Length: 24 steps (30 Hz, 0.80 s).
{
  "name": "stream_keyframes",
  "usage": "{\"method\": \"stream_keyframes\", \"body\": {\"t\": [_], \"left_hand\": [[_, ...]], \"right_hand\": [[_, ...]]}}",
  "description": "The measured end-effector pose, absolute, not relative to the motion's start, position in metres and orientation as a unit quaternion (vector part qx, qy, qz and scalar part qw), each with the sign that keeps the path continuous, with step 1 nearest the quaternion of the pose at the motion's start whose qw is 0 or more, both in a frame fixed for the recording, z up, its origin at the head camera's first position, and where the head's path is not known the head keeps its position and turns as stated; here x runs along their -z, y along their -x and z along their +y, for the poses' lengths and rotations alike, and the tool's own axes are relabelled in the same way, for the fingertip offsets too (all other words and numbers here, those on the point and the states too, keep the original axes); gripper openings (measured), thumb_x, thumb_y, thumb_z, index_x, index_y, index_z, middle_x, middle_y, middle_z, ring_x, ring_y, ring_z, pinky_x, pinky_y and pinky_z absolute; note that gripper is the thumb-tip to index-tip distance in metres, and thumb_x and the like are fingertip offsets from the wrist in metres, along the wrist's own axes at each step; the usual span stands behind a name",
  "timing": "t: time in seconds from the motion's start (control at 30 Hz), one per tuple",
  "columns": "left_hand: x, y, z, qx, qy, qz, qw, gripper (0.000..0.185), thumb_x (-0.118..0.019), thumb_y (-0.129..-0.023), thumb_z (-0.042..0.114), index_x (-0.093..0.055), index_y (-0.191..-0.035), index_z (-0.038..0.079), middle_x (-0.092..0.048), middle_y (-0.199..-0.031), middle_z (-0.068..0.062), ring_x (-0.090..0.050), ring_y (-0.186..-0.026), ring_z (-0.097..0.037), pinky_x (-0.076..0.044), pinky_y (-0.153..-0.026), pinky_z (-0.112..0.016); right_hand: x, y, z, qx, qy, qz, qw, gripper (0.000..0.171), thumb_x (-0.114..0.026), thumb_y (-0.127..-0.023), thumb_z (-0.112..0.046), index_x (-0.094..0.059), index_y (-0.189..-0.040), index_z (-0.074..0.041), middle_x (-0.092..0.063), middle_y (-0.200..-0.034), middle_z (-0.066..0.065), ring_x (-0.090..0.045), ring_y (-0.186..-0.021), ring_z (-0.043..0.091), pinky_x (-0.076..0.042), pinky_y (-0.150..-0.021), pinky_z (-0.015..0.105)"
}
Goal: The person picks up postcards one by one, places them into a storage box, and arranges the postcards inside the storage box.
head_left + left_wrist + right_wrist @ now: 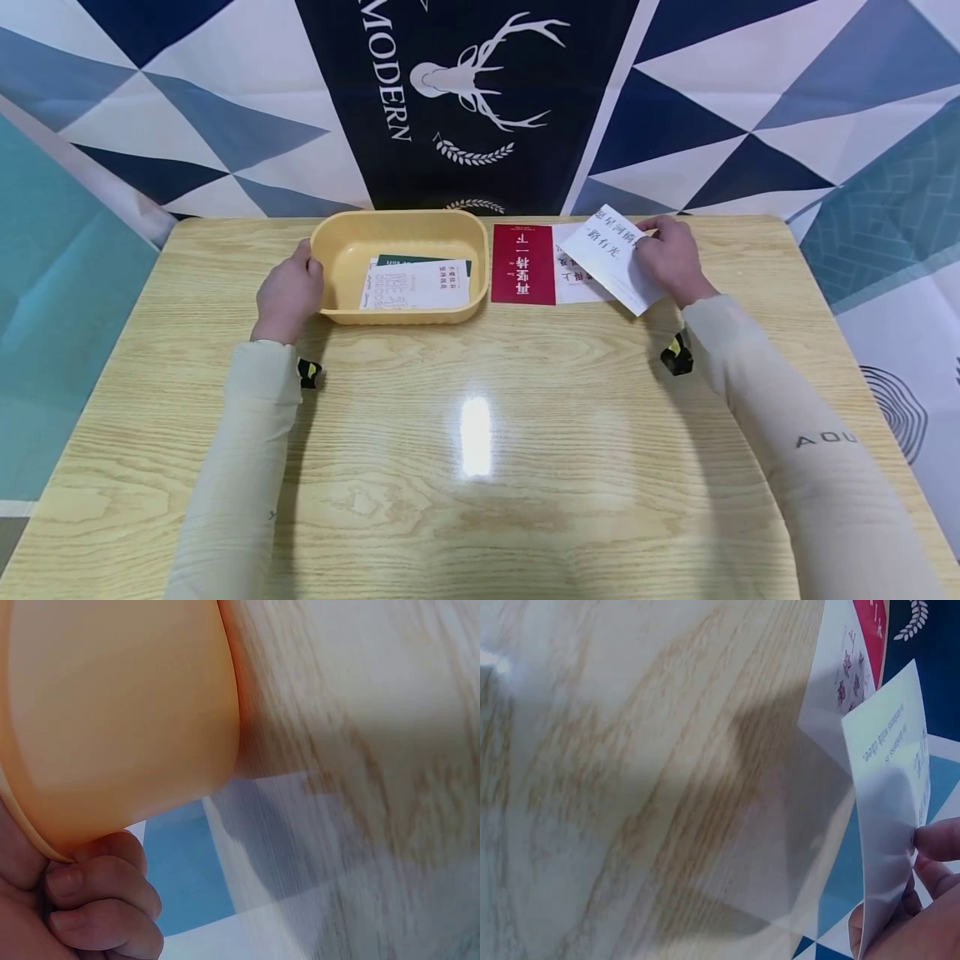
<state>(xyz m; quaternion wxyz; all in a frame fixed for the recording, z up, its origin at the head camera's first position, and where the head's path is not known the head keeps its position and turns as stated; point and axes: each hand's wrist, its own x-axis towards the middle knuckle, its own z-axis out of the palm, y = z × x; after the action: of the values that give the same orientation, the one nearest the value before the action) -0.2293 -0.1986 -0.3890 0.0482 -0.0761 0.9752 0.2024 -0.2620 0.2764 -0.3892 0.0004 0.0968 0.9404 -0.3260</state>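
Note:
My left hand [290, 287] grips the left rim of a yellow plastic basket [405, 317]; in the left wrist view its fingers [112, 900] curl at the rim. Inside the basket lie a white card [427, 283] with dark print and a green card [405, 260] partly under it. My right hand [670, 258] pinches a white card [611, 254] with Chinese characters, tilted above the table. Beneath it, partly covered, a white card [573, 287] lies on the table, beside a red card [522, 264] just right of the basket.
The wood-grain table [480, 533] meets a patterned cloth [465, 100] with a deer head at its back edge. Black-and-yellow pieces [677, 357] show at both wrists. A bright glare spot lies on the tabletop.

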Motion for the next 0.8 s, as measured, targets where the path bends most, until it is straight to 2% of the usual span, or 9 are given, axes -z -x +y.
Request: {"method": "stream_keyframes", "body": {"t": [0.23,0.8], "left_hand": [[0.389,0.23,-0.199,-0.2,0.076,0.976,0.052,0.053,-0.019,-0.099,0.026,-0.022,-0.15,0.01,-0.057,-0.115,-0.03,-0.058,-0.089,-0.042,-0.044,-0.068,-0.051],[0.389,0.23,-0.2,-0.2,0.074,0.976,0.048,0.053,-0.019,-0.099,0.025,-0.022,-0.149,0.009,-0.057,-0.112,-0.031,-0.058,-0.086,-0.041,-0.044,-0.066,-0.051]], "right_hand": [[0.382,0.262,0.268,0.331,-0.068,0.941,0.01,0.043,-0.037,-0.088,-0.01,-0.054,-0.126,0.004,-0.045,-0.104,0.017,-0.039,-0.098,0.03,-0.03,-0.075,0.033],[0.36,0.261,0.245,0.325,-0.008,0.946,0.022,0.039,-0.038,-0.09,-0.01,-0.056,-0.122,0.002,-0.046,-0.101,0.016,-0.041,-0.096,0.028,-0.029,-0.073,0.033]]}}
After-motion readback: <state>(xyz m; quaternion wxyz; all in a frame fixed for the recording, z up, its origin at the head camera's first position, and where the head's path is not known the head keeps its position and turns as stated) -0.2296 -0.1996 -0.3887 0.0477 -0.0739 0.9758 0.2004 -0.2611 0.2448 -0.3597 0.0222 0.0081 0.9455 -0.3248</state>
